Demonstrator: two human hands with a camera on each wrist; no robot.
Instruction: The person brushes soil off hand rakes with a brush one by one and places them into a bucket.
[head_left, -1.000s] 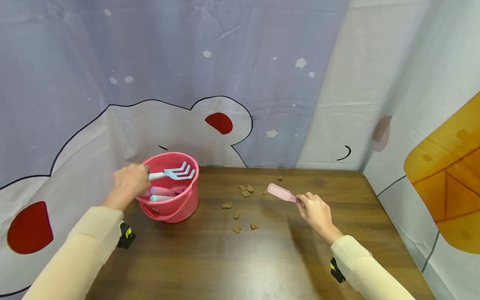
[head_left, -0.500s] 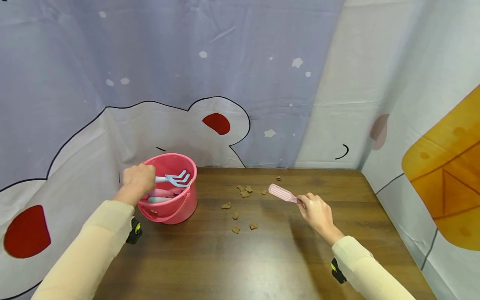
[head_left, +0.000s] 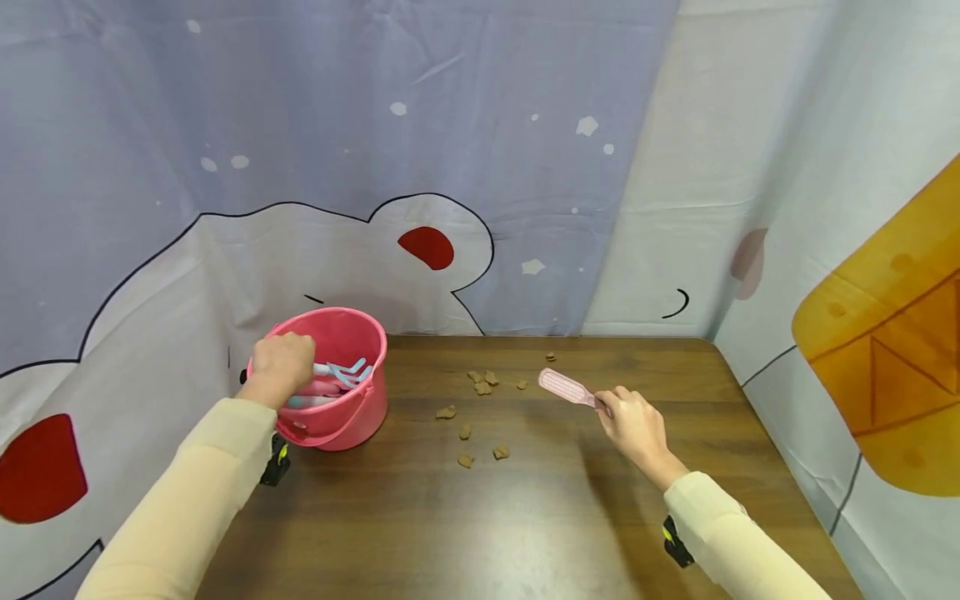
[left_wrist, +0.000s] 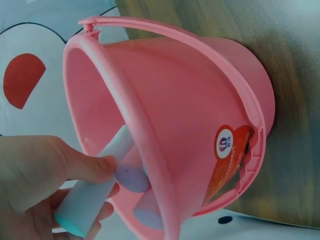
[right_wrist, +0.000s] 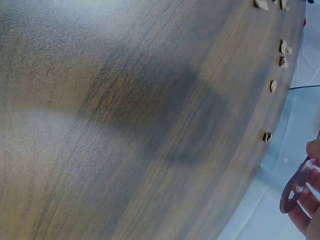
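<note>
My left hand [head_left: 283,367] grips the white handle [left_wrist: 85,205] of a light blue toy rake [head_left: 349,372], whose bent tines lie inside the pink bucket [head_left: 367,421]. Other tools with lilac handles [left_wrist: 132,176] lean in the bucket below the rake. My right hand [head_left: 633,425] pinches the handle of a pink paddle-shaped tool [head_left: 564,387] with a finely patterned, possibly slotted head, held above the table. In the right wrist view only its looped handle end [right_wrist: 295,192] and some fingers appear. Several small brown pieces [head_left: 482,388] lie scattered between bucket and paddle.
The wooden table [head_left: 420,517] meets a printed curtain [head_left: 525,167] at the back, and more curtain [head_left: 787,400] along the right. The bucket's handle [left_wrist: 200,47] hangs down its near side. A single brown piece [head_left: 551,357] lies close to the back edge.
My left hand has moved a little right and lower over the bucket, and the rake's tines have sunk deeper inside. The view has shifted slightly; my right hand and the paddle-shaped tool stay nearly still.
</note>
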